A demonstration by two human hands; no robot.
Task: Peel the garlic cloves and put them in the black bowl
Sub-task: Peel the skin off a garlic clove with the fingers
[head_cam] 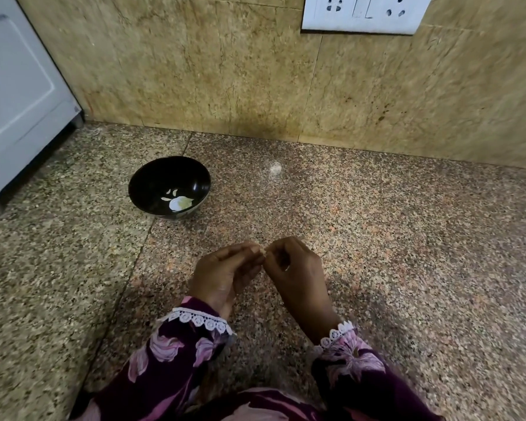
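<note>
A black bowl [152, 180] stands on the granite counter [377, 238], left of centre. Inside it lie a pale garlic clove [180, 203] and a couple of white peel scraps. Nearer to me, my left hand [222, 273] and my right hand [298, 268] meet fingertip to fingertip over the counter. Both pinch a small pale garlic clove [263, 252], of which only a sliver shows between the fingers. The hands are below and to the right of the bowl, apart from it.
A tiled wall [225, 71] rises behind the counter, with a white socket plate [365, 13] at the top right. A white appliance [16, 95] stands at the left edge. A small whitish scrap [275, 168] lies on the counter near the wall.
</note>
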